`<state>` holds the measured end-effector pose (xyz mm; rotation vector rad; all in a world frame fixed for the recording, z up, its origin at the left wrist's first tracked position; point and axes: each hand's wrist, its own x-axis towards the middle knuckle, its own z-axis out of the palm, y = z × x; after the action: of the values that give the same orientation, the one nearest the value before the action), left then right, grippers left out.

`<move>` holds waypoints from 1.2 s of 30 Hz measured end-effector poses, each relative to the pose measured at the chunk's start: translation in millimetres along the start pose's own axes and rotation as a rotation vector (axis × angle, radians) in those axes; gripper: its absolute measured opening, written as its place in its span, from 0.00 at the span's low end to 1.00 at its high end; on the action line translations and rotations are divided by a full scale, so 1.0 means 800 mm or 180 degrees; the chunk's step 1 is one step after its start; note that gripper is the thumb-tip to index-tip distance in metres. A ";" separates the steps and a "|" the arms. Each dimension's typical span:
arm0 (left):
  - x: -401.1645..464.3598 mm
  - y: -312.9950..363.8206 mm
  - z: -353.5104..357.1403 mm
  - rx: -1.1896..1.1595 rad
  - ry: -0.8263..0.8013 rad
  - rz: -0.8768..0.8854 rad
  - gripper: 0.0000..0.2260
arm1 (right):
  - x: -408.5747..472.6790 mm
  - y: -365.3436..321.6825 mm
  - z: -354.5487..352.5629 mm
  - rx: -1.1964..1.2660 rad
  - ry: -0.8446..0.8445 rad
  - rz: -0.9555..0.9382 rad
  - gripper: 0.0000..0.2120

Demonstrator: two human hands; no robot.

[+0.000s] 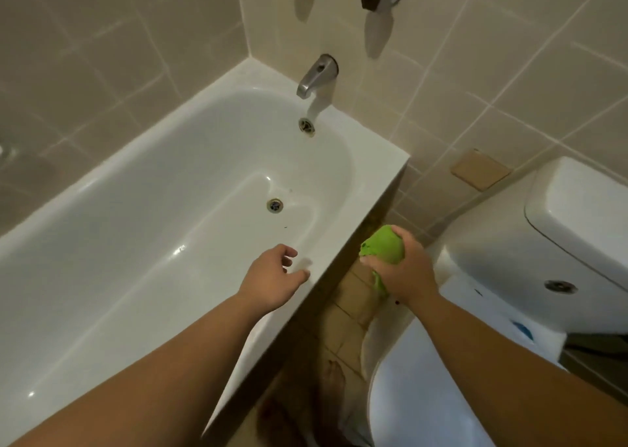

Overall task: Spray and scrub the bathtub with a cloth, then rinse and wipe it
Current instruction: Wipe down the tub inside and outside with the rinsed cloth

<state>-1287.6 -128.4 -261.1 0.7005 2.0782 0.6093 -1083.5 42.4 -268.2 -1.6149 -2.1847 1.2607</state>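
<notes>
Over the floor between the bathtub (343, 266) and the toilet (509, 242), at the right of the scene, the right hand (404, 269) holds the green cloth (384, 246). The cloth is bunched into a ball; most of it sits inside the fist, one rounded part comes out above the fingers, and a small tail hangs under the hand. I judge the cloth to be soft and light. It will fold and change shape easily, and if it is wet it can drip and become a little heavier. A good hold is the one shown, a full fist around the bundle, so that a flat pad can be pressed on the enamel for scrubbing. The tub itself looks smooth and shiny, so probably slippery when wet.

This grip is closed tightly, all fingers curled around the cloth.

At the near rim of the tub, the left hand (272, 276) hangs with fingers loosely spread and a little bent. It holds nothing. I cannot tell whether the fingertips touch the rim or only hover just above it.

Farther away, the spout (314, 76) stands over the far end of the tub, and the drain (274, 205) lies in the tub floor. No spray bottle is visible.
</notes>
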 end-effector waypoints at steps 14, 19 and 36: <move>0.246 -0.018 0.126 0.0594 -0.0984 0.0031 0.49 | 0.418 0.037 -0.002 -0.1286 0.0392 0.0108 0.45; 0.262 -0.038 0.153 0.0322 -0.0818 -0.0079 0.51 | 0.447 0.054 0.060 -0.1398 0.0496 -0.0244 0.39; 0.211 -0.081 0.154 0.0001 -0.0290 -0.0459 0.44 | 0.324 0.061 0.136 -0.1917 -0.0374 -0.2000 0.36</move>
<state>-1284.8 -42.0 -461.8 0.5624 2.0237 0.4873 -1215.7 206.4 -460.5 -0.8284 -2.9880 0.5552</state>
